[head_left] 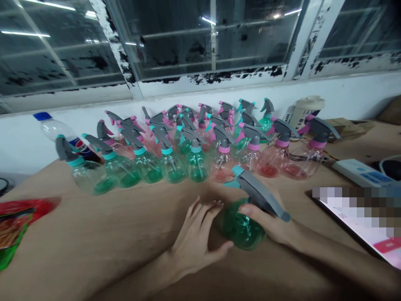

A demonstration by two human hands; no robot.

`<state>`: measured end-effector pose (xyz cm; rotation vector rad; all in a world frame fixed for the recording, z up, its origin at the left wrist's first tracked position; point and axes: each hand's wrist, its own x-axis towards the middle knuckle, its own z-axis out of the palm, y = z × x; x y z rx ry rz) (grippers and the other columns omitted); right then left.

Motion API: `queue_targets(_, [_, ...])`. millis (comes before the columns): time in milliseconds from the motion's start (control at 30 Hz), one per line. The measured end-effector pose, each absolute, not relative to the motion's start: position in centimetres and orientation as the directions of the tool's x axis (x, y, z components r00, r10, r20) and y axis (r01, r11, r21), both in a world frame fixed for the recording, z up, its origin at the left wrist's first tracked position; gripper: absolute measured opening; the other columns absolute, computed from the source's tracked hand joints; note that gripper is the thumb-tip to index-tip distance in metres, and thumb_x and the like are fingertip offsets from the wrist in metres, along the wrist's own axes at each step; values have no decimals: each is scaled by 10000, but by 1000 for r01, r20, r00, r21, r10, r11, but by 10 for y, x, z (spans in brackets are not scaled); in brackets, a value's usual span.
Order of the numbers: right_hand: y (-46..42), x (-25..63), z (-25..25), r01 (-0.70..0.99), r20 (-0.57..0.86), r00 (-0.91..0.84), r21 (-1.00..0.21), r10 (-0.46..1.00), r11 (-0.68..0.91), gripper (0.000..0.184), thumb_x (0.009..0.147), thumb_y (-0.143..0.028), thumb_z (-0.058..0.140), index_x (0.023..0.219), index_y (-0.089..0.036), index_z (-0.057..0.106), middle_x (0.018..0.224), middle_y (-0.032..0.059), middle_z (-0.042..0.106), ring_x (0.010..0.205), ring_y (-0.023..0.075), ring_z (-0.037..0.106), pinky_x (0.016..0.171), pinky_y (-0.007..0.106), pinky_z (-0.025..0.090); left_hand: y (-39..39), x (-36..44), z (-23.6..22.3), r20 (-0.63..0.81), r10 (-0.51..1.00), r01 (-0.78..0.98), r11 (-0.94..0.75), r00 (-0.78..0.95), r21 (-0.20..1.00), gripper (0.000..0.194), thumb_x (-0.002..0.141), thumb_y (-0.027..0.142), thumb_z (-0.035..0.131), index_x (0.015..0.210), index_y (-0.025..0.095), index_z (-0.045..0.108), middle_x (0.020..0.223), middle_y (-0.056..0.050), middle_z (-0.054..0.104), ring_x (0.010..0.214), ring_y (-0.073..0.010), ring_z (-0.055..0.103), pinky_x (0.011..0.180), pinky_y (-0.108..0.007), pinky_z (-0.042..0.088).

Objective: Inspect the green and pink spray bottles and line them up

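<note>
My right hand [269,221] is wrapped round a green spray bottle [242,228] with a grey and teal trigger head, tilted just above or on the table; I cannot tell which. Left of that bottle, my left hand [200,234] is open, fingers spread, its thumb close to the bottle's side. Beyond my hands stand several more spray bottles in rows. Those at the front left, such as one green bottle [175,169], have teal collars. Toward the front right, pink-collared ones such as a clear pink bottle [269,165] stand.
A cola bottle [62,131] with a blue cap leans at the back left. Red and green packets [19,225] lie at the left edge. On the right are a tablet [354,221], a white device [363,173] and a white cup [305,113]. Windows and a wall rise behind.
</note>
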<state>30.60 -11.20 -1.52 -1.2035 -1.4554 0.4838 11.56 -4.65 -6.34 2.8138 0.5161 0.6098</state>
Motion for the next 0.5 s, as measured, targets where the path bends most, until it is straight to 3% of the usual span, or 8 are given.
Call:
queue_targets(167, [-109, 277, -12, 299, 555, 94, -808, 826, 508, 447, 705, -313, 670, 1126, -292, 523, 1011, 1, 662, 897, 200, 645, 777, 340, 524, -65, 111, -53, 362, 475, 349, -864, 802, 362, 771, 751, 501, 609, 1340, 135, 273, 1312, -173, 445, 1224, -334, 381, 994, -540, 308])
queue_targets(333, [-96, 236, -3, 224, 594, -8, -783, 805, 580, 540, 648, -335, 719, 1143, -259, 517, 1117, 44, 638, 1034, 227, 599, 888, 382, 475, -78, 88, -36, 369, 578, 441, -807, 728, 394, 588, 739, 471, 638, 1216, 204, 424, 1217, -119, 519, 1088, -306, 494, 879, -482, 434])
queue_targets(500, [-84, 206, -8, 268, 572, -236, -739, 786, 618, 933, 528, -498, 786, 1325, -278, 355, 1358, 100, 465, 1249, 302, 420, 1016, 498, 347, -83, 38, -33, 430, 647, 588, -759, 630, 280, 613, 726, 543, 618, 1210, 216, 435, 1155, -96, 568, 1065, -313, 520, 876, -483, 449])
